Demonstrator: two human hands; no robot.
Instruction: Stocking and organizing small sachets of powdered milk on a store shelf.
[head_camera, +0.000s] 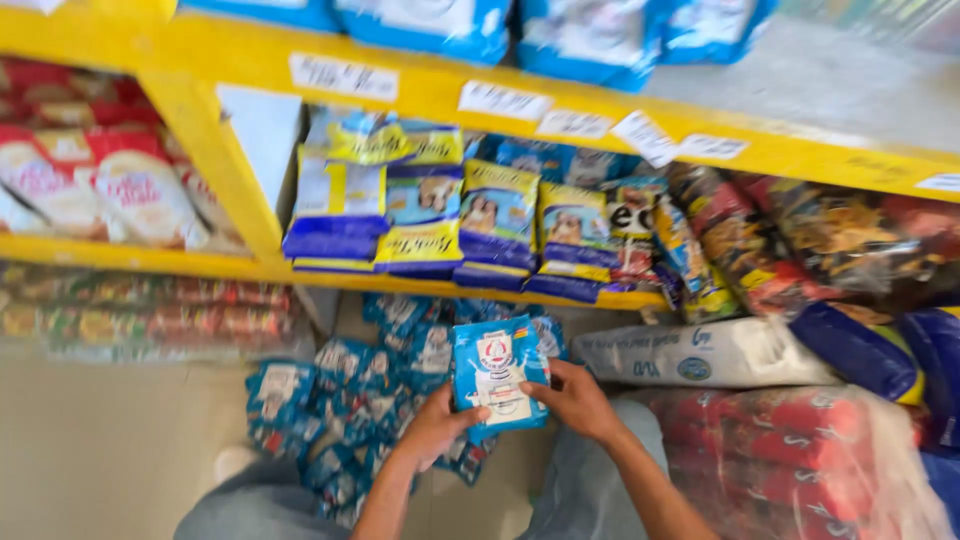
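Both hands are up in front of the shelving, and between them sits a small blue packet (497, 372) with a white and red panel on its face. The left hand (432, 428) grips the packet's lower left edge, its fingers (473, 414) curled closed, thumb pressed on the front. The right hand (577, 398) clamps the right edge, its fingers (537, 392) wrapped tight against the packet's side. The packet stands upright, face toward the camera, held just above a heap of matching blue packets (350, 400) spilled across the floor (110, 450). That heap runs from the lower shelf opening down between the person's knees, which show in grey cloth at the bottom of the view.

Behind the hands, the yellow shelf (230, 160) carries a row of blue and yellow bags (430, 200) leaning forward, each with a pet picture on it. Just right of them, darker red and orange bags (760, 240) crowd together. Paper price labels (505, 100) are stuck along the shelf's front edge. Up top, more blue and white bags (430, 20) sit on the shelf above. On the left, red and white bags (110, 190) fill another bay, with wrapped red and green packs (150, 315) beneath them. Right of the hands, a white sack (700, 352) lies on its side, resting on a bundle of red packs in clear wrap (790, 450). The picture is a little blurred.
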